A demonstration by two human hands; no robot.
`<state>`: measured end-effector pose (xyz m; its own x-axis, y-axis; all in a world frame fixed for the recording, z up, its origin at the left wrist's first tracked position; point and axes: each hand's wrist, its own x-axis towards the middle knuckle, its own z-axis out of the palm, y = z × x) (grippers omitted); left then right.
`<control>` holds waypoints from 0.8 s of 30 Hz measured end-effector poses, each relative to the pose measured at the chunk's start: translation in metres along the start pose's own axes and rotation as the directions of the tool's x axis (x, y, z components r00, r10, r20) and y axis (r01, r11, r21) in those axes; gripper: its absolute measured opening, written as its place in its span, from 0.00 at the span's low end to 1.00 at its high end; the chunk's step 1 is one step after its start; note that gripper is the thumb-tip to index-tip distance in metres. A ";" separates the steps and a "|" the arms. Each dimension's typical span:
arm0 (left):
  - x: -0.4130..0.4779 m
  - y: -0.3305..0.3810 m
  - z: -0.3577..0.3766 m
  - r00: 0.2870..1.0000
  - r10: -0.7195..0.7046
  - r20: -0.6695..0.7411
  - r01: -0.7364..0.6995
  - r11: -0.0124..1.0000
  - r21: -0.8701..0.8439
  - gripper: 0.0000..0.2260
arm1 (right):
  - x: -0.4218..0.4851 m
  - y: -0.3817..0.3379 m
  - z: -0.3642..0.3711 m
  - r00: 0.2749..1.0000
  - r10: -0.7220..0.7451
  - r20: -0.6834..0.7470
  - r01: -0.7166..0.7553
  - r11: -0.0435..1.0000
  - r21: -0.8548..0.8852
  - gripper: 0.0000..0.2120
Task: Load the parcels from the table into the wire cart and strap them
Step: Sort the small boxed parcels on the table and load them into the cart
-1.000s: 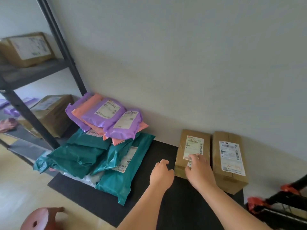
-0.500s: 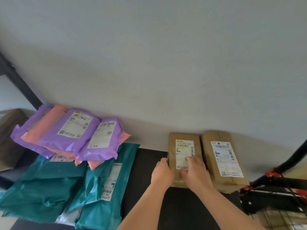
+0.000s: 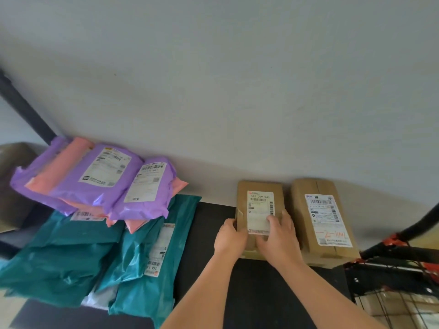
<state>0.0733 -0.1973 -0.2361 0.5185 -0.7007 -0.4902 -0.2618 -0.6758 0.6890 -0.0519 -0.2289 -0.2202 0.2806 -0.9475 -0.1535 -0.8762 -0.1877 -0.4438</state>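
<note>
A small brown cardboard box (image 3: 260, 195) with a white label lies on the black table (image 3: 209, 224) against the wall. My left hand (image 3: 230, 236) grips its left edge and my right hand (image 3: 279, 236) grips its right side, thumb on the label. A second, larger brown box (image 3: 320, 217) lies just to its right. Purple and pink mailer bags (image 3: 99, 179) are stacked on teal mailer bags (image 3: 71, 252) at the left. The wire cart (image 3: 394, 288), black with red fittings, shows at the lower right with a parcel inside.
A grey wall rises directly behind the table. A black shelf post (image 3: 21, 108) and a brown box (image 3: 14, 186) on the shelving stand at the far left. Bare black tabletop lies between the teal bags and the boxes.
My left hand moved right and closed on the small box's left edge. My right hand slid down the label and took hold of the right side. The camera turned right, toward the cart.
</note>
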 end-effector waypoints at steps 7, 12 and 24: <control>-0.024 -0.013 -0.001 0.994 -0.081 -0.069 0.078 0.996 -0.042 0.21 | -0.017 0.003 0.005 1.000 -0.013 0.021 0.011 0.998 0.069 0.35; -0.051 -0.032 -0.003 0.982 -0.164 -0.096 0.153 0.982 -0.114 0.29 | -0.030 0.007 0.001 0.996 0.001 0.085 -0.012 0.991 0.130 0.40; -0.112 -0.066 0.014 0.909 -0.410 -0.075 0.370 0.878 -0.303 0.28 | -0.077 0.036 -0.002 0.947 0.104 0.306 -0.103 0.994 -0.017 0.22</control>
<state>0.0210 -0.0774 -0.2343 0.6400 -0.3430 -0.6876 0.2086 -0.7836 0.5851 -0.1060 -0.1633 -0.2226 0.2945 -0.8371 -0.4610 -0.9071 -0.0931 -0.4105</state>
